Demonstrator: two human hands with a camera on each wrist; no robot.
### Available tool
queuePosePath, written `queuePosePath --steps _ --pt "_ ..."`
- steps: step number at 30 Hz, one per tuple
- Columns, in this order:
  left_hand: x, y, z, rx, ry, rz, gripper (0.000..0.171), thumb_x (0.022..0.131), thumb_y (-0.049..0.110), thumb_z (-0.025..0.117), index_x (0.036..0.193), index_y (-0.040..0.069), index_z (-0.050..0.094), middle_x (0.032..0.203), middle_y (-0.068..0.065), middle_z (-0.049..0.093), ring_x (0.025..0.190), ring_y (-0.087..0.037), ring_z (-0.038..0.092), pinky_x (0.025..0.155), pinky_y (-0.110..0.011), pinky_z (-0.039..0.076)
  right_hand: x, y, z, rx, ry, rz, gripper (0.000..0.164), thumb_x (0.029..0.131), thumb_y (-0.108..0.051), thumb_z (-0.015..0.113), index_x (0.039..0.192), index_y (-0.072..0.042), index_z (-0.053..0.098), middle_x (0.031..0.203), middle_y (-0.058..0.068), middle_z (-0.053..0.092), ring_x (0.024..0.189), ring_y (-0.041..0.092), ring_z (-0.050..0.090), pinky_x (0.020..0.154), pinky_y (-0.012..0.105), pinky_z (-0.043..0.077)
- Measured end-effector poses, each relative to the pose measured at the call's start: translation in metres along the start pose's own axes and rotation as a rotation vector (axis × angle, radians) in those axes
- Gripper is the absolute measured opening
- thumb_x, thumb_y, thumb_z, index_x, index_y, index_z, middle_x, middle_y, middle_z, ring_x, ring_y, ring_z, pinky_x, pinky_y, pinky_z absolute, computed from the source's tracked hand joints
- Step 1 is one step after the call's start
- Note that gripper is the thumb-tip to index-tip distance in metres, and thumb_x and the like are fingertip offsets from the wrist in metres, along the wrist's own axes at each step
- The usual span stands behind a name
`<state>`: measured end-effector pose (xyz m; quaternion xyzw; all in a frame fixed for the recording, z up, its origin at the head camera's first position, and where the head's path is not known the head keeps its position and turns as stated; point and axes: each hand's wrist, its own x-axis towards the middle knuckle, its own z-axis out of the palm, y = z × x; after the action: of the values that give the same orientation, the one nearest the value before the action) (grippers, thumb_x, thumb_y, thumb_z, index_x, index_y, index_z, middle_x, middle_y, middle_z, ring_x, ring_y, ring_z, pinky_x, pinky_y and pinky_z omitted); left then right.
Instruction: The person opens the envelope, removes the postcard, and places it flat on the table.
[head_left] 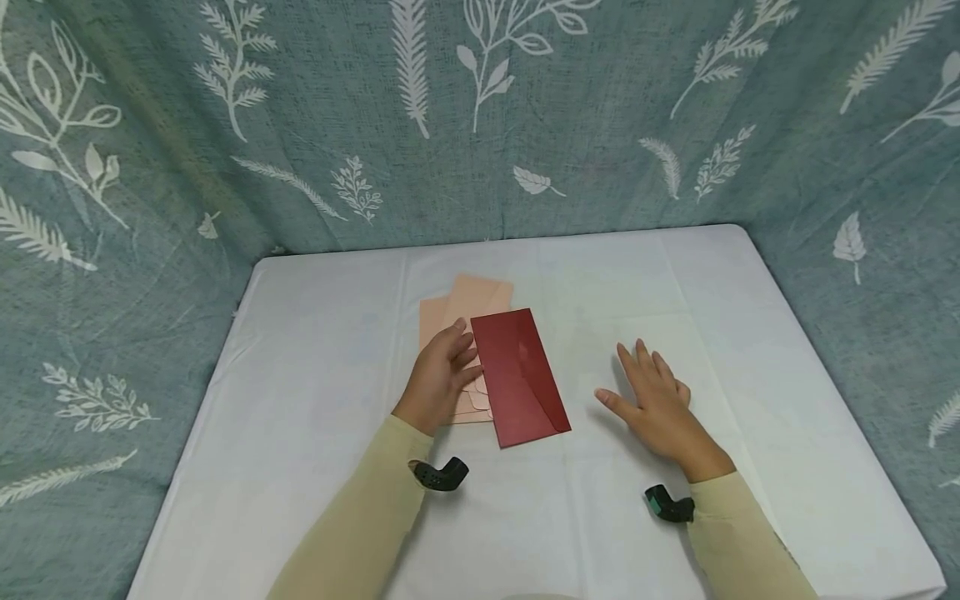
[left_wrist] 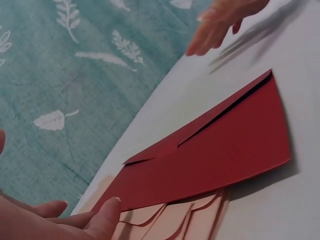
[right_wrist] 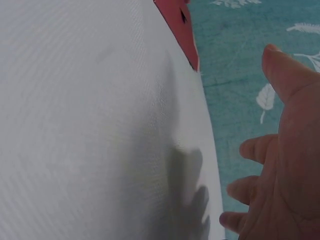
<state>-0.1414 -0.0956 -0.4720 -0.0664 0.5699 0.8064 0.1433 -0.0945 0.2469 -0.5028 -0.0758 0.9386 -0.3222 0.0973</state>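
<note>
A dark red envelope (head_left: 517, 375) lies slantwise, its flap along the right side, partly over a pile of peach envelopes (head_left: 480, 292). My left hand (head_left: 441, 371) is at the red envelope's left edge, above the peach pile, with its fingers loosely bent. In the left wrist view a fingertip (left_wrist: 111, 205) meets or nearly meets the edge of the red envelope (left_wrist: 210, 150); contact is hard to tell. Off to the right, my right hand (head_left: 656, 404) hovers over the table with fingers spread, holding nothing. Part of the peach pile is hidden by the left hand and the red envelope.
A white cloth covers the table (head_left: 315, 350). Behind it and along both sides hangs a green curtain (head_left: 525, 208) with white leaf prints. Each wrist carries a small black camera, one on the left wrist (head_left: 441, 475) and one on the right wrist (head_left: 670, 505).
</note>
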Motion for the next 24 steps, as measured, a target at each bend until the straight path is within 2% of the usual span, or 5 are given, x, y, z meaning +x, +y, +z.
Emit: queuePosePath --steps 6,9,14,17,24 --pt "0.008 0.008 -0.001 0.024 0.018 -0.072 0.090 0.106 0.058 0.063 0.173 0.012 0.023 0.171 -0.012 0.035 0.150 -0.030 0.035 0.115 -0.049 0.039 0.000 0.000 0.001 0.015 -0.003 -0.003 0.096 0.107 -0.067 0.056 0.176 -0.014 0.015 0.181 0.019 -0.002 0.162 0.048 -0.005 0.113 0.075 0.007" --pt "0.015 0.012 0.000 0.079 0.015 -0.100 0.091 0.104 0.062 0.064 0.172 0.014 0.025 0.172 -0.008 0.035 0.149 -0.027 0.036 0.114 -0.047 0.040 0.000 -0.001 0.001 0.016 -0.005 -0.002 0.096 0.107 -0.067 0.056 0.176 -0.014 0.015 0.181 0.019 -0.002 0.162 0.048 -0.005 0.113 0.075 0.007" --pt "0.039 0.020 -0.001 0.214 -0.038 -0.078 0.092 0.107 0.063 0.057 0.173 0.008 0.023 0.176 -0.011 0.028 0.154 -0.029 0.031 0.108 -0.045 0.044 0.001 -0.001 0.001 0.010 -0.003 -0.002 0.097 0.106 -0.067 0.056 0.176 -0.013 0.016 0.180 0.020 0.000 0.162 0.049 -0.004 0.113 0.075 0.008" --pt "0.051 0.025 -0.002 0.292 -0.066 -0.082 0.091 0.109 0.064 0.053 0.172 0.006 0.024 0.174 -0.013 0.031 0.154 -0.031 0.032 0.102 -0.043 0.045 0.000 -0.002 0.002 0.016 -0.002 -0.004 0.096 0.107 -0.066 0.057 0.176 -0.013 0.016 0.180 0.020 0.000 0.162 0.049 -0.003 0.113 0.075 0.008" --pt "0.062 0.027 -0.003 0.429 -0.078 -0.098 0.087 0.110 0.066 0.047 0.171 0.007 0.030 0.170 -0.011 0.040 0.150 -0.033 0.039 0.098 -0.042 0.042 0.001 -0.002 0.002 0.017 -0.003 -0.003 0.095 0.107 -0.065 0.057 0.176 -0.012 0.017 0.180 0.021 0.001 0.162 0.050 -0.002 0.112 0.075 0.008"
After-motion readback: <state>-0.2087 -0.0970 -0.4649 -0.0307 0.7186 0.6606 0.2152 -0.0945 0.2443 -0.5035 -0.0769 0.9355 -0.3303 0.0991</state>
